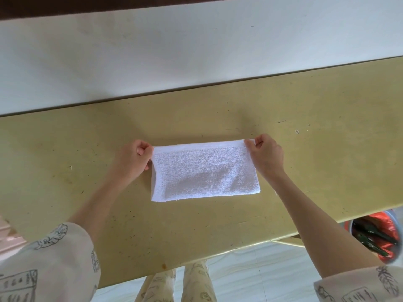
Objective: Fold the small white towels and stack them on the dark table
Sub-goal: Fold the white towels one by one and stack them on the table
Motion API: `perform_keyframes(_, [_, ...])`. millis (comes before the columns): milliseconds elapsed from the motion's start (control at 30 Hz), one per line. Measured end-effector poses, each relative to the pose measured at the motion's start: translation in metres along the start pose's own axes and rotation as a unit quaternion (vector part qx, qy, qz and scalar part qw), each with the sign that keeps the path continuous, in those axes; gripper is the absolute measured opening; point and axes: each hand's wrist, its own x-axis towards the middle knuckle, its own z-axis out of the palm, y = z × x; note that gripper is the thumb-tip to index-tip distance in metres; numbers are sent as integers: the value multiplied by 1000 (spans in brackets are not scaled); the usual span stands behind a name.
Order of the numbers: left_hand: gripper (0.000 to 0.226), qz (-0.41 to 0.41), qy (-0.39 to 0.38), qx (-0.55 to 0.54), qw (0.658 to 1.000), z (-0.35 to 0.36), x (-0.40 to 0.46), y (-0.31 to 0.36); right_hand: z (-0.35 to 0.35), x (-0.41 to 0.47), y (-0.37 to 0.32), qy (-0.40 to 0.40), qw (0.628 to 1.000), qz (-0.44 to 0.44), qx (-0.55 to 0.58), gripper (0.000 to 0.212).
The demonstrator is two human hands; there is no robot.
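A half-folded white towel (205,173) is pinched at its far corners by the left hand (136,159) and right hand (267,156), mid-table (65,149); a crosswise fold likely follows.

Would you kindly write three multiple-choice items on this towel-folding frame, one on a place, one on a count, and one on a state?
1. Where do the hands hold the towel?
A. at its two far corners
B. at its near edge
C. at its middle

2. How many white towels are in view?
A. three
B. two
C. one

3. How does the towel lie?
A. crumpled in a ball
B. doubled over, a flat rectangle
C. rolled into a tube

Answers:
1 A: the left hand and the right hand each pinch a far corner of the towel.
2 C: only one towel lies on the yellowish table.
3 B: layered edges show at its left side.
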Motion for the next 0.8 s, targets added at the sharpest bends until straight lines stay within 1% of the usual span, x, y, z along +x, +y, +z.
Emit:
perform_keyframes(167, [9, -11, 17, -3, 1000, 1, 0, 1, 0, -2, -3, 8, 1000, 9, 9, 25])
perform_keyframes(233, [13, -11, 34, 12, 999, 1, -2, 3, -1, -5, -4, 18, 1000, 7, 19, 28])
perform_keyframes(300, [19, 36, 95, 85, 991, 3, -10, 6, -2, -10, -4, 60, 998, -21, 17, 32])
perform_keyframes(367, [19, 136, 177, 188, 957, 10, -23, 13, 0, -19, -1, 135, 985, -107, -7, 32])
perform_keyframes(400, [20, 187, 196, 221, 937, 16, -31, 17, 3, -26, 0, 166, 973, -162, -19, 31])
perform_keyframes(433, [24, 231, 197, 242, 922, 25, -39, 21, 9, -33, 0, 185, 958, -217, -29, 31])
perform_keyframes(467, [28, 269, 180, 259, 910, 37, -45, 21, 18, -41, 0, 187, 944, -268, -39, 31])
perform_keyframes(533, [35, 321, 129, 293, 891, 62, -50, 20, 41, -56, 1, 145, 923, -351, -65, 33])
perform_keyframes(567, [36, 328, 109, 308, 886, 74, -49, 17, 52, -61, 1, 118, 917, -372, -81, 35])
perform_keyframes(633, [38, 305, 85, 324, 892, 88, -45, 11, 70, -65, 3, 79, 917, -373, -113, 39])
perform_keyframes(700, [46, 272, 63, 348, 895, 91, -40, 1, 75, -59, 8, 68, 922, -350, -150, 44])
perform_keyframes(800, [53, 282, 58, 388, 875, 84, -35, -17, 67, -50, 18, 63, 915, -333, -217, 50])
